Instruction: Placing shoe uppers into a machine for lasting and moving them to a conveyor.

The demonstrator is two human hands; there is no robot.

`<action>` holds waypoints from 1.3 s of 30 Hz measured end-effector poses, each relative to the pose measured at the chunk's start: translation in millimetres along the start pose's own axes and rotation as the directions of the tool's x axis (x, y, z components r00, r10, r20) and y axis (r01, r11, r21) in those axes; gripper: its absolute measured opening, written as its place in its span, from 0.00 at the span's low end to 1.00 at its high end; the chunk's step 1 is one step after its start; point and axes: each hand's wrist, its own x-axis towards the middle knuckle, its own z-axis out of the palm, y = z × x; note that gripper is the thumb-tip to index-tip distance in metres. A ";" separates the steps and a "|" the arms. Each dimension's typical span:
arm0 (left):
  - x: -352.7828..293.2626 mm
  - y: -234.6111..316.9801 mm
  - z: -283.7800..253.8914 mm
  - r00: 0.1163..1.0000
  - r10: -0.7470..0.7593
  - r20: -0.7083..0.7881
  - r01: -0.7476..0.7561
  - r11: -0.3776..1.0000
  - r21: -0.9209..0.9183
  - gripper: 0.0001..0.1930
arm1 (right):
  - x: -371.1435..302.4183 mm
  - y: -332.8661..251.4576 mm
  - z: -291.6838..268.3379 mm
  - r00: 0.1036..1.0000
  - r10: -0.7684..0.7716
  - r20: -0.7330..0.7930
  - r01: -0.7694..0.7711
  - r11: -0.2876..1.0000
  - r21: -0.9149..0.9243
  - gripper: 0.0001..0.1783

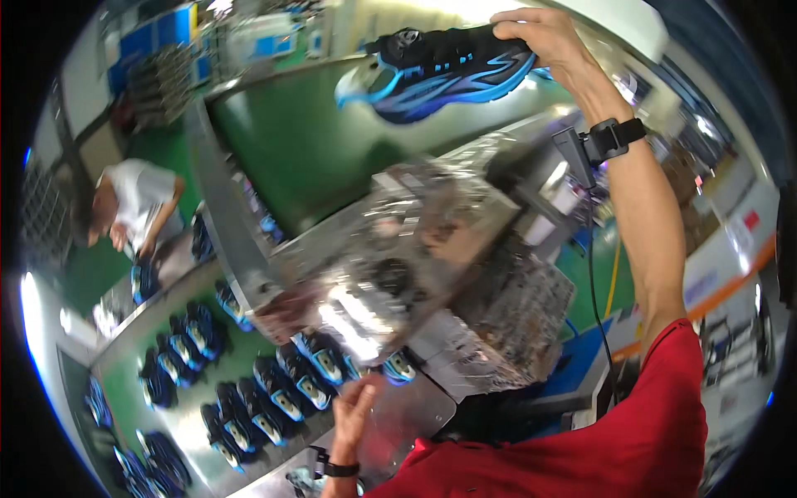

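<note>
My right hand (548,41) is raised over the green conveyor belt (315,158) with its fingers closed around one end of a black and blue sneaker (448,73). The sneaker is held level, its blue sole facing down. Low in front of me, my left hand (354,415) has its fingers extended and holds nothing. It is close to the near end of a row of similar shoes (314,390) on the metal table, though I cannot tell whether it touches one. Both wrists wear black straps.
A metal frame wrapped in shiny plastic film (432,224) stands between my arms. More shoes (187,349) sit in groups on the table at the left. A co-worker in a white shirt (145,199) handles a shoe farther left. A black cable (591,282) hangs by my right arm.
</note>
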 end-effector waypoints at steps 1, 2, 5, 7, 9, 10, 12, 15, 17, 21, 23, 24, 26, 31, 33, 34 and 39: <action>-2.9 16.0 33.6 0.981 -0.004 0.194 0.027 0.992 -0.120 0.28 | -12.0 2.6 -28.7 1.000 0.012 -0.012 -0.009 0.984 0.180 0.27; -4.3 31.6 66.7 0.929 0.003 0.371 0.088 0.969 -0.229 0.30 | -29.6 4.2 -52.8 0.998 0.024 -0.058 -0.013 0.984 0.179 0.27; 8.4 73.3 163.8 0.698 0.113 0.707 0.303 0.848 -0.435 0.37 | -111.5 6.8 -115.6 0.959 -0.179 -0.218 0.188 0.982 0.019 0.13; 15.5 98.9 231.5 0.533 0.116 0.838 0.527 0.729 -0.437 0.43 | -173.7 10.6 -157.1 0.971 -0.094 -0.218 0.118 0.988 0.102 0.12; 4.3 113.3 291.4 0.459 -0.038 0.888 0.701 0.630 -0.335 0.54 | -245.7 19.4 -188.2 0.967 -0.026 -0.253 0.040 0.998 0.051 0.12; -10.5 113.6 316.0 0.379 -0.040 0.924 0.715 0.647 -0.265 0.59 | -279.8 22.5 -198.3 0.961 -0.019 -0.276 0.027 0.999 0.027 0.11; -51.3 113.3 363.5 0.179 -0.004 0.984 0.758 0.638 -0.135 0.57 | -350.2 46.6 -225.3 0.979 0.121 -0.166 -0.119 0.993 0.021 0.17; -90.6 45.2 403.2 0.124 -0.119 0.985 0.685 0.728 0.002 0.43 | -470.7 71.6 -239.1 0.831 0.277 -0.482 -0.278 0.958 0.072 0.22; -109.4 7.5 424.9 0.117 -0.258 0.959 0.737 0.670 0.090 0.32 | -565.1 86.8 -239.1 0.652 0.336 -0.679 -0.445 0.895 0.016 0.28; -182.2 -37.6 489.7 0.153 -0.249 0.956 0.498 0.855 0.143 0.22 | -723.3 40.4 -231.2 0.500 0.588 -0.636 -0.254 0.802 0.541 0.40; -232.3 -59.3 516.0 0.119 -0.245 0.962 0.367 0.911 0.187 0.22 | -773.9 38.6 -224.9 0.408 0.535 -0.739 -0.235 0.844 0.481 0.47; -253.3 -72.9 526.4 0.082 -0.261 0.962 0.290 0.930 0.227 0.22 | -790.5 29.5 -232.5 0.262 0.413 -0.872 -0.476 0.841 0.255 0.44; -298.7 -102.7 544.8 0.132 -0.291 0.947 0.013 0.956 0.292 0.28 | -838.2 33.9 -238.8 -0.051 0.445 -0.894 -0.547 0.736 0.398 0.39; -378.4 -155.1 608.7 -0.272 -0.421 0.865 -0.026 0.902 0.431 0.38 | -951.2 1.2 -263.2 -0.374 0.301 -0.877 -0.506 0.727 0.465 0.34; -388.4 -211.8 652.3 -0.260 -0.504 0.824 -0.089 0.862 0.500 0.39 | -977.9 -19.0 -274.4 -0.471 0.249 -0.846 -0.500 0.715 0.489 0.34; -393.6 -242.2 678.7 -0.251 -0.530 0.810 -0.139 0.848 0.511 0.39 | -988.8 -29.1 -279.3 -0.520 0.245 -0.818 -0.476 0.712 0.516 0.33; -418.0 -396.6 801.6 0.084 -0.364 0.928 -0.591 0.731 0.340 0.45 | -1040.0 -56.8 -286.5 -0.637 -0.023 -0.770 -0.580 0.673 0.460 0.34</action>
